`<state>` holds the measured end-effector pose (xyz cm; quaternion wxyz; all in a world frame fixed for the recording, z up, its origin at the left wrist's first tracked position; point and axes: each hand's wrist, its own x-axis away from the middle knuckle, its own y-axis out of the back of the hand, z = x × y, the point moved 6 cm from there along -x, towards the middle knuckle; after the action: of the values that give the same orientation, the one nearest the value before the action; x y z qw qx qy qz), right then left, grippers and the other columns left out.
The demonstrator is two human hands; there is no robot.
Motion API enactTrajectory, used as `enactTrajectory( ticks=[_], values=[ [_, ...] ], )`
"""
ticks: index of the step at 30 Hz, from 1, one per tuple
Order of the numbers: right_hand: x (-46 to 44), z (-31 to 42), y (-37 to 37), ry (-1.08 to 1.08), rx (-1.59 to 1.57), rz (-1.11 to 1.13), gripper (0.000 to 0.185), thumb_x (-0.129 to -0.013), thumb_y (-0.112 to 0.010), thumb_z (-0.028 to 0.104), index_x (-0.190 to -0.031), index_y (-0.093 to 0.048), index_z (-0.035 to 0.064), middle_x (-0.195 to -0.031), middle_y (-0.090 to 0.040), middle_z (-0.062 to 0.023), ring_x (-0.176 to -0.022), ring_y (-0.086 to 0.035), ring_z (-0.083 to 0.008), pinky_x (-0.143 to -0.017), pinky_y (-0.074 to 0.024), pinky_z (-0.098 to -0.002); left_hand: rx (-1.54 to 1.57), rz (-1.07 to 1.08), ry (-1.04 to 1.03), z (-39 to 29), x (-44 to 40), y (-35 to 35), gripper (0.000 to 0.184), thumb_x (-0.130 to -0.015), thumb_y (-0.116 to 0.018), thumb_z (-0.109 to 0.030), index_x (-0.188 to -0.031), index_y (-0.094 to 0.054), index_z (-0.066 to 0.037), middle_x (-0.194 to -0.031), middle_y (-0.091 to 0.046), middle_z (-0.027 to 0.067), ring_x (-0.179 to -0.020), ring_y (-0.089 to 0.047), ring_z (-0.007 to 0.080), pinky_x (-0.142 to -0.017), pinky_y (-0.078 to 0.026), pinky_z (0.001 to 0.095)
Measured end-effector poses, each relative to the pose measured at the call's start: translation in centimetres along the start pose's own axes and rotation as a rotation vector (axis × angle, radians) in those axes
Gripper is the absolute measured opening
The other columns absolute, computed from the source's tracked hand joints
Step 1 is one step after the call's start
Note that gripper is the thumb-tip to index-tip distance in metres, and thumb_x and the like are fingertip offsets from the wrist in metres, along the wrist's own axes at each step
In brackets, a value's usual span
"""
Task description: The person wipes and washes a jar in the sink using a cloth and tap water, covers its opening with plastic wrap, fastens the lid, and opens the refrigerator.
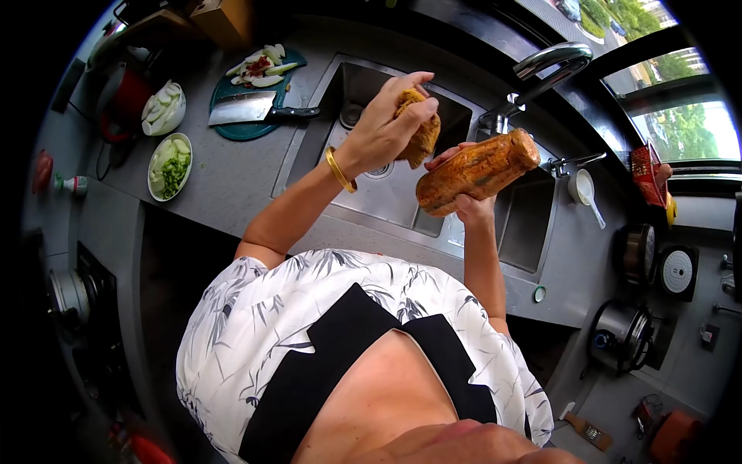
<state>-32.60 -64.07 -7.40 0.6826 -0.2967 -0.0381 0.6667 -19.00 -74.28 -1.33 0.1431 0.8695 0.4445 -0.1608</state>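
Note:
Over the metal sink (363, 189), my left hand (390, 116), with a gold bangle at its wrist, grips a crumpled orange-brown piece (421, 139) that looks like a cloth or sponge. To its right, my right hand (475, 207) is wrapped round a cylindrical jar (479, 174) from below. An orange-red layer covers the jar, which lies tilted with its narrower end toward the upper right. The brown piece and the jar appear apart. What is inside the jar cannot be made out.
Left of the sink, a cleaver (247, 108) and cut vegetables lie on a green board (220, 89), near two bowls of sliced vegetables (171, 166). A faucet (502, 108) stands behind the sink. At right are a white ladle (585, 189), a small lid (539, 294) and a cooker (618, 336).

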Motion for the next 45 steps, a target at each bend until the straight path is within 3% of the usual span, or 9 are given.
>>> enactTrajectory(
  ticks=[4,8,13,16,25,34,40,41,45],
  values=[
    [0.3,1.0,0.4,0.034,0.116,-0.076,0.079,-0.056,-0.083,0.021,-0.119,-0.043,-0.0040,-0.104,-0.059,-0.0159,-0.093,-0.062,-0.0281,-0.082,-0.0520,-0.0392,0.131,0.035,-0.081,-2.0,-0.4,-1.4,0.053,-0.090,-0.050,-0.022,-0.134,-0.030,0.000,-0.117,-0.042,0.0105,-0.100,-0.050,0.0144,-0.091,-0.041,0.0255],
    [0.4,1.4,-0.2,-0.002,0.146,-0.091,0.074,-0.052,-0.082,0.019,-0.114,-0.048,-0.0056,-0.101,-0.061,-0.0152,-0.090,-0.063,-0.0256,-0.081,-0.0526,-0.0367,0.029,-0.018,-0.200,-3.0,-1.1,-2.3,0.065,-0.079,-0.069,-0.013,-0.126,-0.025,0.001,-0.124,-0.031,0.0157,-0.096,-0.050,0.0179,-0.086,-0.047,0.0290],
    [0.5,-0.2,1.5,-0.041,0.248,0.033,0.084,-0.054,-0.083,0.017,-0.123,-0.040,-0.0035,-0.109,-0.058,-0.0150,-0.099,-0.061,-0.0263,-0.086,-0.0514,-0.0374,0.095,-0.083,-0.290,-4.3,-1.3,-1.9,0.021,-0.080,-0.070,-0.008,-0.098,-0.061,-0.002,-0.099,-0.066,0.0082,-0.095,-0.062,0.0139,-0.085,-0.052,0.0257],
    [0.3,-0.4,0.8,-0.060,0.292,0.087,0.085,-0.052,-0.083,0.016,-0.124,-0.041,-0.0033,-0.109,-0.058,-0.0140,-0.098,-0.061,-0.0250,-0.087,-0.0512,-0.0370,0.156,-0.041,-0.215,-3.2,-1.8,-2.6,0.023,-0.080,-0.069,-0.008,-0.101,-0.061,-0.002,-0.101,-0.065,0.0091,-0.097,-0.062,0.0150,-0.084,-0.053,0.0269],
    [0.8,-1.0,1.2,-0.110,0.508,0.017,0.082,-0.048,-0.081,0.015,-0.119,-0.046,-0.0016,-0.107,-0.058,-0.0081,-0.098,-0.060,-0.0195,-0.087,-0.0501,-0.0326,0.239,0.114,-0.074,-2.4,0.8,-4.3,0.046,-0.100,-0.029,-0.035,-0.123,-0.048,0.000,-0.110,-0.061,0.0148,-0.105,-0.059,0.0199,-0.091,-0.047,0.0294],
    [0.9,-1.4,0.3,-0.156,0.522,-0.087,0.073,-0.048,-0.079,0.015,-0.114,-0.050,-0.0004,-0.101,-0.061,-0.0072,-0.090,-0.062,-0.0183,-0.083,-0.0511,-0.0311,0.247,0.066,-0.190,-1.9,2.6,-4.0,0.034,-0.099,-0.039,-0.023,-0.116,-0.055,0.002,-0.112,-0.060,0.0126,-0.098,-0.060,0.0151,-0.086,-0.047,0.0251],
    [0.5,-0.9,0.8,-0.134,0.610,-0.204,0.066,-0.049,-0.078,0.010,-0.109,-0.053,-0.0004,-0.097,-0.063,-0.0057,-0.086,-0.062,-0.0161,-0.080,-0.0515,-0.0301,-0.148,-0.108,-0.358,-2.1,4.6,-3.5,0.029,-0.096,-0.046,-0.014,-0.117,-0.055,0.004,-0.108,-0.064,0.0140,-0.089,-0.063,0.0126,-0.079,-0.050,0.0242],
    [0.4,-0.8,1.2,-0.130,0.655,-0.197,0.068,-0.050,-0.079,0.009,-0.111,-0.051,0.0005,-0.099,-0.062,-0.0056,-0.089,-0.061,-0.0158,-0.081,-0.0505,-0.0291,-0.052,-0.069,-0.170,-1.1,4.8,-3.3,0.028,-0.095,-0.047,-0.012,-0.116,-0.055,0.004,-0.105,-0.065,0.0134,-0.089,-0.063,0.0126,-0.078,-0.051,0.0249],
    [0.5,0.1,1.3,-0.011,0.761,-0.127,0.069,-0.053,-0.079,0.008,-0.114,-0.049,0.0010,-0.101,-0.061,-0.0067,-0.092,-0.060,-0.0158,-0.084,-0.0490,-0.0288,-0.224,-0.006,-0.197,-0.3,4.8,-1.4,0.024,-0.093,-0.052,-0.010,-0.113,-0.056,0.003,-0.096,-0.067,0.0101,-0.083,-0.064,0.0126,-0.073,-0.052,0.0233]
  ],
)
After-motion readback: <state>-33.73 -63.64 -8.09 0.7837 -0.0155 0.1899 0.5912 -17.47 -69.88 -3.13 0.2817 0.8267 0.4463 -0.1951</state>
